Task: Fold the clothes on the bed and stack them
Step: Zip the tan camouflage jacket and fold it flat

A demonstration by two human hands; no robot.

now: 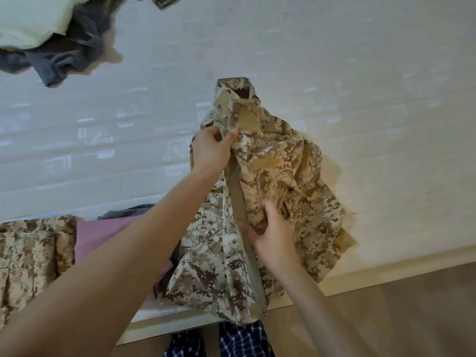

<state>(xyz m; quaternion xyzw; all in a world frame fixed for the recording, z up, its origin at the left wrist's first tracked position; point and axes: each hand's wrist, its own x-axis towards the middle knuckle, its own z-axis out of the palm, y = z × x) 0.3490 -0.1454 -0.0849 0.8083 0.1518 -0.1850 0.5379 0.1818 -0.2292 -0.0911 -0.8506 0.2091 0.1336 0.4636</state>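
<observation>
- While the desert-camouflage jacket (pixel 273 176) lies rumpled on the white patterned bedsheet (pixel 360 73) near the bed's edge, its collar pointing away from you, your left hand (pixel 212 150) pinches its front edge just below the collar, thumb and fingers closed on the cloth.
- Your right hand (pixel 270 237) sits lower on the jacket, just beside the tan front strip (pixel 238 199), its fingers curled into a bunch of fabric on the right half.
- A small blue mark (pixel 219 106) shows beside the collar, but it is too small for you to read.
- On your left a pink garment (pixel 103 235) lies against the jacket, with a grey one (pixel 128 211) behind it and another camouflage piece (pixel 33 251) laid flat at the edge of the view.
- Your left forearm crosses the pink garment and hides part of it.
- Well apart, at the top left, a pale cream cloth (pixel 33 19) rests on a dark grey garment (pixel 64 57).
- Below the bed's edge you see plaid trousers (pixel 242 341) and wooden floor (pixel 412 318).
</observation>
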